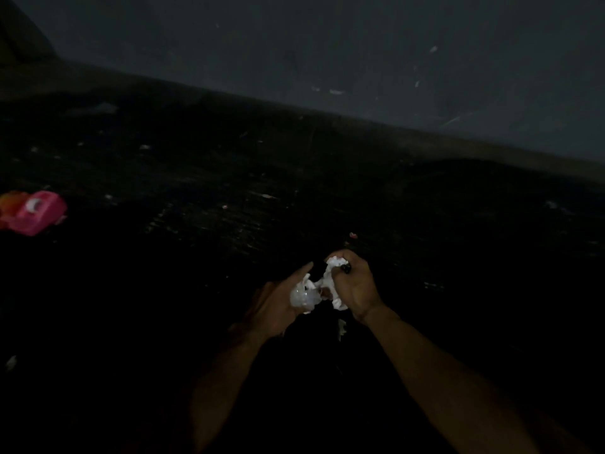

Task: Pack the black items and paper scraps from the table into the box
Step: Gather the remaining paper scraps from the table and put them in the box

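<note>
The scene is very dark, and most of the bench (229, 198) shows only as a black surface flecked with small pale specks. Both hands meet low and right of centre, each gripping crumpled white paper scraps (319, 290). The left hand (278, 306) is curled around one wad of the white paper, with its index finger sticking out straight toward the far side while the other fingers close on the wad. The right hand (355, 286) is closed in a fist over the other wad, which bulges out above and below the fist; a thin strip of the white material bridges the gap between the two wads, so they seem to be one connected piece. A small black item (346, 268) pokes out near the top of the right fist, pinched against the paper by the fingers; what it is cannot be told in this light. Another small white scrap (341, 327) shows just below the hands, between the two wrists, and whether it lies on the bench or hangs from the held paper is unclear. Far to the left, well apart from the hands, a pink plastic object (36, 213) sits on the bench with something orange just beside it at the frame edge. A dull grey wall (360, 54) runs behind the bench. No box can be made out in the darkness.
</note>
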Motion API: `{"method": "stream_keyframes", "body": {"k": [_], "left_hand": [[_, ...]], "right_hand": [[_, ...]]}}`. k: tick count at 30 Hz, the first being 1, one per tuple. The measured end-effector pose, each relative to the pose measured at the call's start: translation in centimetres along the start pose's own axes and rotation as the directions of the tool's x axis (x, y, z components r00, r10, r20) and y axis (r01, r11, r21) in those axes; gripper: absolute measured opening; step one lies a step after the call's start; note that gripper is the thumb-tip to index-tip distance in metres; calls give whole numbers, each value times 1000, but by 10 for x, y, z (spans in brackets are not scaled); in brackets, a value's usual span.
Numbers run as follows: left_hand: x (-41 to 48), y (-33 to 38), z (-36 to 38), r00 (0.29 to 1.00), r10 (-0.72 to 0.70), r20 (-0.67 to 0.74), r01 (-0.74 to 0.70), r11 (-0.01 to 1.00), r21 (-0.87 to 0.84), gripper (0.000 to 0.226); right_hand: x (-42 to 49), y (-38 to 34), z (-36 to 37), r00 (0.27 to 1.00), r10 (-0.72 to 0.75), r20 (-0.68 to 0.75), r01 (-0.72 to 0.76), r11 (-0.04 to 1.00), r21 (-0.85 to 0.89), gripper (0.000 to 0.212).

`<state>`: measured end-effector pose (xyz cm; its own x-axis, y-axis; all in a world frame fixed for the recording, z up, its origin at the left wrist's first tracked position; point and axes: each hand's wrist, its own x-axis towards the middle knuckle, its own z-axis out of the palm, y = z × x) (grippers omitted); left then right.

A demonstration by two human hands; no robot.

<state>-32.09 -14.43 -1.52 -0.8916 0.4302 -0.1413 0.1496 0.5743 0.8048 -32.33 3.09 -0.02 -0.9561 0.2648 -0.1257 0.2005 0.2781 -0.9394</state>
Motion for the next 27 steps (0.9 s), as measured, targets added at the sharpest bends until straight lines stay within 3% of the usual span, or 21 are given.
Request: {"method": "stream_keyframes", "body": {"k": [2, 4, 7, 12, 16, 19, 22, 25, 27], "left_hand": [[1, 3, 6, 999, 38, -26, -36, 996, 78, 53], [2, 6, 9, 993, 75, -87, -42, 943, 331, 34], [0, 9, 10, 984, 91, -150, -4, 866, 501, 27], [-8, -10, 0, 988, -35, -147, 88, 923, 374, 57], [-18, -26, 5, 955, -2, -298, 127, 907, 401, 30], [-22, -38, 5, 948, -47, -315, 154, 933, 325, 49], [-34, -55, 16, 871, 182, -456, 94, 850, 519, 62], [-40, -80, 22, 805, 454, -383, -138, 770, 623, 64], [-33, -95, 23, 719, 619, -316, -283, 676, 680, 46]], "right_hand": [[-5, 0, -4, 1000, -10, 24, 11, 1000, -19, 36], [-9, 1, -7, 998, -1, 65, 4, 999, -45, 33], [-12, 1, -9, 997, 9, 82, -2, 996, -85, 24], [-16, 6, -18, 997, -59, 58, 74, 951, -301, 20], [-26, 15, -4, 979, -142, 147, 196, 860, -471, 20], [-34, 20, 12, 963, -146, 225, 254, 765, -592, 37], [-42, 34, 18, 956, -144, 257, 280, 716, -639, 41], [-55, 56, 23, 950, -209, 231, 312, 613, -726, 36], [-63, 66, 26, 946, -235, 222, 320, 581, -749, 45]]}}
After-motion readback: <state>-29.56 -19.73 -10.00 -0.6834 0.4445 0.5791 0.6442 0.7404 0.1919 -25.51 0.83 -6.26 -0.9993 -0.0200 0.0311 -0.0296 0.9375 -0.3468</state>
